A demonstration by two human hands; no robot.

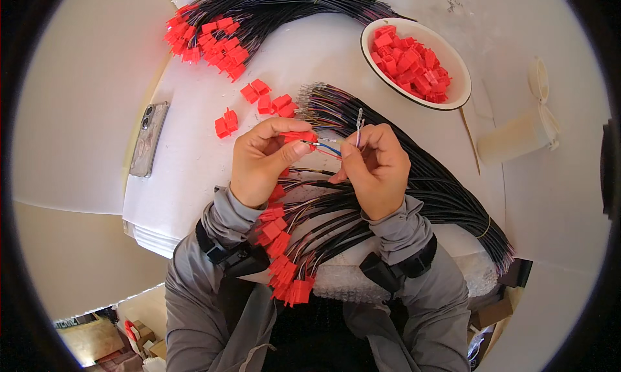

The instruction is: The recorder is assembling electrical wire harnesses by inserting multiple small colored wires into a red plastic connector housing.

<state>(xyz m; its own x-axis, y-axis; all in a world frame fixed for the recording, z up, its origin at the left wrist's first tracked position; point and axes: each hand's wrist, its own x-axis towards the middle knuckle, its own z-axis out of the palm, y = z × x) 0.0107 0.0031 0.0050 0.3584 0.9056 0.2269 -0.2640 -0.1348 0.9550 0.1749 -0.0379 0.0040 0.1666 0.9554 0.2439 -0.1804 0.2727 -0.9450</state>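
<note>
Between the thumb and fingers of my left hand (262, 157) is a red plastic connector housing (299, 137). Thin coloured wires with metal terminals reach from it toward my right hand (378, 168). My right hand pinches a wire (359, 121) whose metal terminal points upward. Beneath both hands lies a bundle of black cables (414, 152). Bare terminals fan out at its far end, while red housings (283, 268) sit on the nearer cable ends. Several loose red housings (259, 91) lie just beyond my left hand.
At the back right stands a white bowl (462, 81) full of red housings. Another cable bundle (278, 10) with red housings lies along the back. A phone (149, 139) rests at the left. On the right are a cream lidded container (517, 138) and a thin stick (470, 141). Bubble wrap (346, 281) lines the near edge.
</note>
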